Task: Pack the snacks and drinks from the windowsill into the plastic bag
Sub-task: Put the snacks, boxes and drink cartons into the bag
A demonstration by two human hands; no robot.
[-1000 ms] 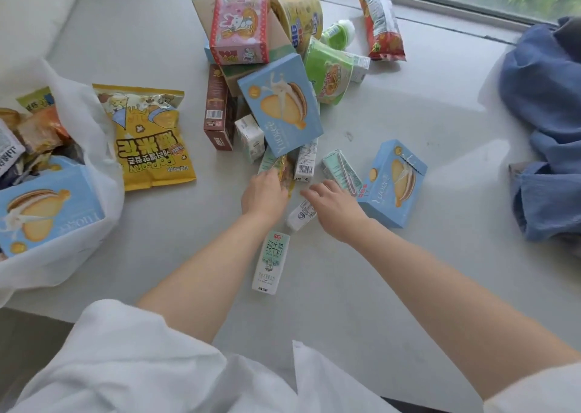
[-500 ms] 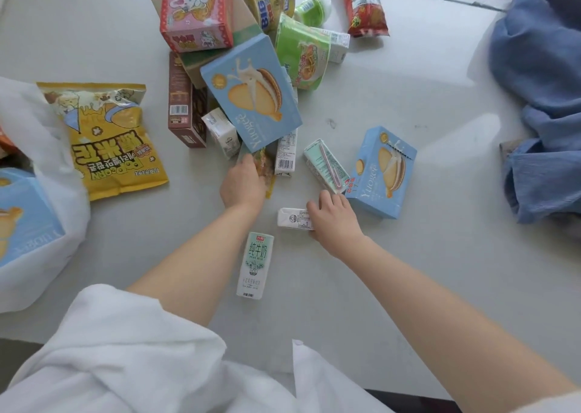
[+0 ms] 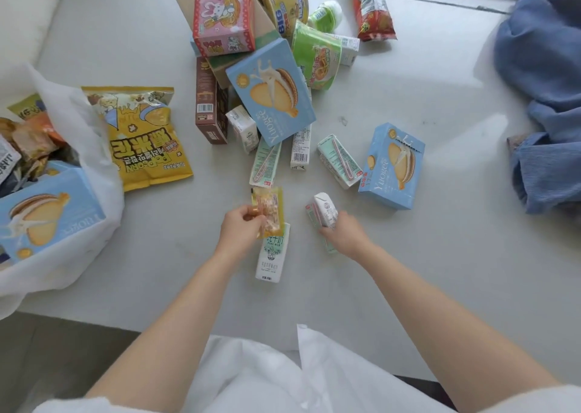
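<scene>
Pinching a small yellow-edged clear snack packet (image 3: 268, 211) by its left side, the left hand (image 3: 240, 231) holds it raised just over the top end of a white milk carton with green print (image 3: 271, 255) that lies flat on the pale grey windowsill (image 3: 424, 255). To the right of that grip, the right hand (image 3: 345, 235) has its fingers curled round a small white-and-green drink carton (image 3: 323, 213), tilted with its top end pointing away from the person. Beyond both hands lie more mint-green drink cartons (image 3: 339, 160) and a light blue biscuit box (image 3: 393, 166) — the latter just past and right of the right hand. Farther out sits a heap of snacks topped by a second blue biscuit box (image 3: 272, 90) and a pink rabbit-print box (image 3: 224, 13). Well to the left of the left hand lies a yellow popcorn bag (image 3: 143, 136), touching the white plastic bag (image 3: 91, 123), which already holds another blue box and small packets. Crumpled blue cloth (image 3: 544, 98) lies far right.
</scene>
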